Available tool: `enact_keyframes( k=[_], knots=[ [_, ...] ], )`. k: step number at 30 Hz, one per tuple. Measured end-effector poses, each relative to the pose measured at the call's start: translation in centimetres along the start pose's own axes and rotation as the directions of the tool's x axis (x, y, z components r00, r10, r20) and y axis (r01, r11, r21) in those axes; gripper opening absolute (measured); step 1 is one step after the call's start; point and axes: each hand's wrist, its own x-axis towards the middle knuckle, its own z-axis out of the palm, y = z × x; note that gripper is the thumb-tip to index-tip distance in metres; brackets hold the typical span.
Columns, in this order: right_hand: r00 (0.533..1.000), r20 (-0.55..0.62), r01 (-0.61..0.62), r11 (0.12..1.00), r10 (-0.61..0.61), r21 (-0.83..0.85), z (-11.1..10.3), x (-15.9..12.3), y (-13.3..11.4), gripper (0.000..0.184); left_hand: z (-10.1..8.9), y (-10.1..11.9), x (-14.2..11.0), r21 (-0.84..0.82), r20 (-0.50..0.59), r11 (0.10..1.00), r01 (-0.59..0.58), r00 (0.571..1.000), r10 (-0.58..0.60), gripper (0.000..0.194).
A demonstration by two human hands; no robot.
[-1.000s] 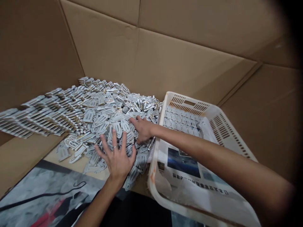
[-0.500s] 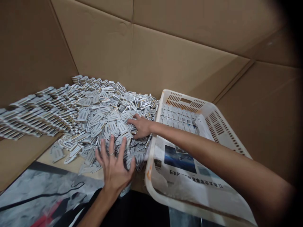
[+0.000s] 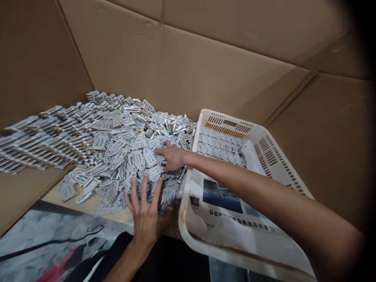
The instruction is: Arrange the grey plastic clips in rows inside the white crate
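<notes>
A loose heap of flat grey pieces [image 3: 117, 147], pointed at one end with long slots, lies in front of me. At the heap's near edge my left hand [image 3: 148, 213] is spread over the pieces, fingers apart and a ring on one finger; it holds nothing. My right hand [image 3: 175, 158] reaches across the basket rim onto the heap's right side. Its fingers are apart and touch the pieces, with the fingertips partly hidden among them. To the right stands a white plastic basket [image 3: 185, 196], with rows of similar pieces [image 3: 219, 143] at its far end.
Neat stacked rows of the pieces [image 3: 44, 137] stand on the left. Tall cardboard walls [image 3: 220, 70] enclose the back and sides. Printed newspaper [image 3: 249, 213] lines the basket. Below left are a black cord [image 3: 49, 243] and a red item [image 3: 55, 268] by plastic sheeting.
My left hand has shifted slightly right and down along the near edge of the heap. My right hand stays nearly in place on the pieces. The view has tilted a little.
</notes>
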Motion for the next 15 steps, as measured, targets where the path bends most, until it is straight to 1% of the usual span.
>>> enact_keyframes(
  k=[3,7,9,12,15],
  knots=[
    [0.997,0.081,-0.005,0.999,0.009,-0.049,-0.2,-0.1,-0.5,0.083,-0.1,0.1,-0.1,-0.003,-0.051,1.0,0.015,0.999,-0.015,0.067],
    [0.993,0.12,-0.007,0.996,0.018,-0.089,-0.6,-0.3,-0.9,0.078,0.0,0.0,-0.3,-0.006,-0.13,1.0,-0.002,0.992,0.001,0.05],
    [0.993,0.117,-0.005,0.995,0.016,-0.095,-0.7,-0.3,-0.8,0.077,0.1,-0.3,-0.5,-0.012,-0.174,0.999,-0.04,0.984,0.037,0.04],
    [0.994,0.105,0.039,0.993,-0.028,-0.107,-0.4,-0.2,-0.4,0.073,0.1,-0.7,-0.9,-0.036,-0.243,0.993,-0.109,0.965,0.097,0.027],
    [0.996,0.073,0.064,0.994,-0.057,-0.089,0.0,0.0,0.1,0.072,0.2,-1.3,-1.2,-0.092,-0.261,0.974,-0.207,0.949,0.177,0.022]
  ],
)
